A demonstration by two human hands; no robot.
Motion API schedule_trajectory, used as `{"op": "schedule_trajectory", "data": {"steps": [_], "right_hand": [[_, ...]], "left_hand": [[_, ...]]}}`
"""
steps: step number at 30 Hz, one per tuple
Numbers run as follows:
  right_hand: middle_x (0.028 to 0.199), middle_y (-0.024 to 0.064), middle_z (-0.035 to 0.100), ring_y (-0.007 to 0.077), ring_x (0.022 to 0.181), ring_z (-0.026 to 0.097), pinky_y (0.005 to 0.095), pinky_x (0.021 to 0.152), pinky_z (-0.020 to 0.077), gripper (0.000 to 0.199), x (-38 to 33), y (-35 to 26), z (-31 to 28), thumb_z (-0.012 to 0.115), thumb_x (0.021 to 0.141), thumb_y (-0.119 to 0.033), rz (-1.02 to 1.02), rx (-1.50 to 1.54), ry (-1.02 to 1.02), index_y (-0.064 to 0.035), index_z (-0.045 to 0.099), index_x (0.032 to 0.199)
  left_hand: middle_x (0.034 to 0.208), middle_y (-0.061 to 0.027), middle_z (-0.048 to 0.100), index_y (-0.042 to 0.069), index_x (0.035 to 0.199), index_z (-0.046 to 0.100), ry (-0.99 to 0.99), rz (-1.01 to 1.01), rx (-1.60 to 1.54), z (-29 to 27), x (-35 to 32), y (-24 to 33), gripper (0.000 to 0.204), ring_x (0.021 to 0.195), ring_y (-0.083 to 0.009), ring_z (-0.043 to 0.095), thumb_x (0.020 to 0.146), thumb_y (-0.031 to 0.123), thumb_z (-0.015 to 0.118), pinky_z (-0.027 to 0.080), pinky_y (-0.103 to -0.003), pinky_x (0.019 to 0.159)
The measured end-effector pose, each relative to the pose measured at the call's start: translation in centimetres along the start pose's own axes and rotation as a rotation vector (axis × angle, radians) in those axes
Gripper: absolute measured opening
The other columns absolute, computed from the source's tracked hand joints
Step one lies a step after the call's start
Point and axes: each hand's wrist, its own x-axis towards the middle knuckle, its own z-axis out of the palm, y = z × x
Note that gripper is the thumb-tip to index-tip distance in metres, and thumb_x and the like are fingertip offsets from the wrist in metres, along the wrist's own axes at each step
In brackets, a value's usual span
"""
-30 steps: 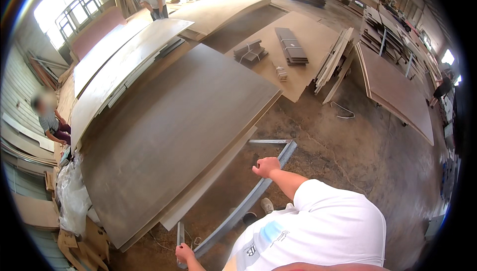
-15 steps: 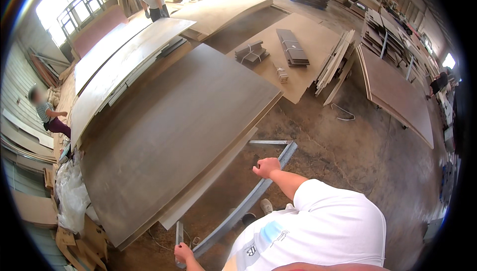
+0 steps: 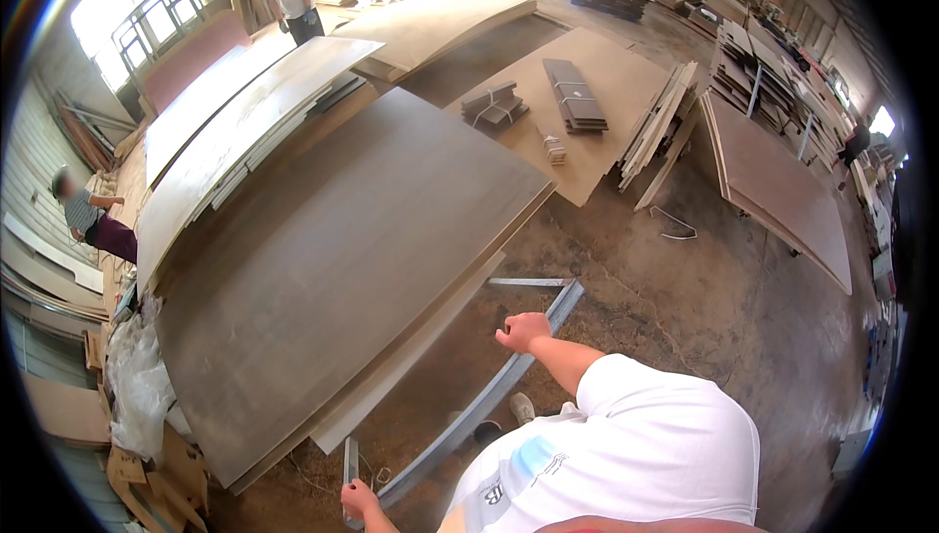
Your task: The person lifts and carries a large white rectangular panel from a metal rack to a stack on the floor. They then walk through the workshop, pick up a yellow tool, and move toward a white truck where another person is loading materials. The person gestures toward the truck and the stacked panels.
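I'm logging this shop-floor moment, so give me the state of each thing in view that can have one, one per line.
Left hand: closed on the near end of the metal frame.
Right hand: fist closed on the frame's long rail.
Metal frame: held at a slant above the floor.
Large board: lying flat on a stack, untouched.
Dark strips: bundled, resting on a tan sheet.
Boards at right: leaning on edge.
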Motion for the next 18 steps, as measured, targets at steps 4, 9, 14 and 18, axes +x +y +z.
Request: {"op": "schedule_trajectory", "data": {"steps": [4,9,14,18], "right_hand": [[0.097,0.0106,0.073,0.0315,0.096,0.067,0.0447,0.081,0.0531,0.049,0.5,0.4,0.3,0.048,0.088,-0.056,-0.023,0.007,0.008,-0.0144,0.075,0.094],[0.091,0.0067,0.074,0.0281,0.09,0.069,0.0417,0.079,0.0534,0.042,0.6,0.5,1.0,0.053,0.085,-0.055,-0.013,-0.044,0.072,-0.0182,0.074,0.086],[0.09,0.0064,0.074,0.028,0.09,0.069,0.0418,0.079,0.0533,0.043,0.4,0.8,1.0,0.053,0.085,-0.056,-0.008,-0.04,0.055,-0.0183,0.074,0.086],[0.09,0.0061,0.074,0.0279,0.09,0.069,0.0417,0.079,0.0533,0.042,0.4,0.4,0.8,0.054,0.085,-0.056,-0.018,-0.048,0.072,-0.0184,0.074,0.086]], "left_hand": [[0.081,-0.0155,0.071,0.007,0.078,0.07,0.027,0.018,-0.092,-1.4,-0.6,1.2,0.031,0.078,-0.0384,0.067,0.084,0.034,0.056,0.051,-0.052,0.069],[0.082,-0.0162,0.071,0.007,0.079,0.071,0.012,0.014,-0.025,-0.1,0.0,0.3,0.031,0.077,-0.0387,0.067,0.083,0.033,0.056,0.051,-0.052,0.069],[0.084,-0.0166,0.072,0.007,0.08,0.071,-0.02,0.022,-0.037,-1.3,-0.8,0.9,0.031,0.079,-0.0387,0.067,0.083,0.033,0.056,0.051,-0.053,0.07],[0.084,-0.0163,0.072,0.007,0.081,0.072,-0.012,0.017,-0.039,-1.0,-0.6,0.5,0.032,0.081,-0.0392,0.068,0.083,0.034,0.055,0.051,-0.053,0.07]]}}
